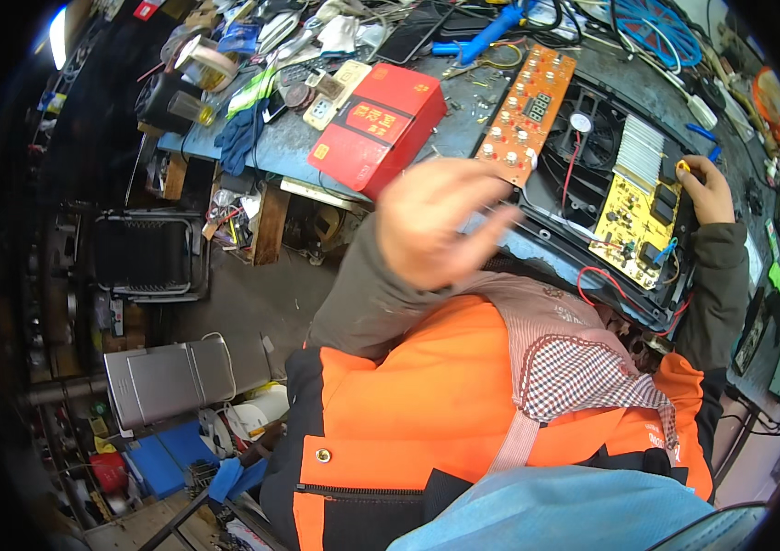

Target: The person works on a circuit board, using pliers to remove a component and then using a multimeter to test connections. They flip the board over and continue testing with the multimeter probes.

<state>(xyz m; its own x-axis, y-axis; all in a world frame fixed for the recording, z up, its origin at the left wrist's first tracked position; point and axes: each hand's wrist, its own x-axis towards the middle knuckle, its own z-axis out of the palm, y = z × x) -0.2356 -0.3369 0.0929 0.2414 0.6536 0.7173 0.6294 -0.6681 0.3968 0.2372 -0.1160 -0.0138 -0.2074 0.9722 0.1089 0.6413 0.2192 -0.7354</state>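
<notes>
A black appliance housing (555,179) with a fan (585,129) lies in front of me on the bench. Across its left side rests an orange circuit board (503,129) with a digit display. A yellow circuit board (618,213) with a ribbed metal heat sink (638,151) sits at the right of the housing. My right hand (710,191) is closed at that board's right edge, its fingertips pinching a small yellow-orange part (683,166). Blurred by motion, my left hand (440,220) hovers by the orange board's lower end; whether it holds anything is unclear.
Left of the housing stands a red box (381,124), beside a cream socket panel (338,95). Tools, cables and a blue wire coil (656,32) crowd the back of the bench. Red wires (606,280) hang over the housing's near edge. A chair (146,253) stands at left.
</notes>
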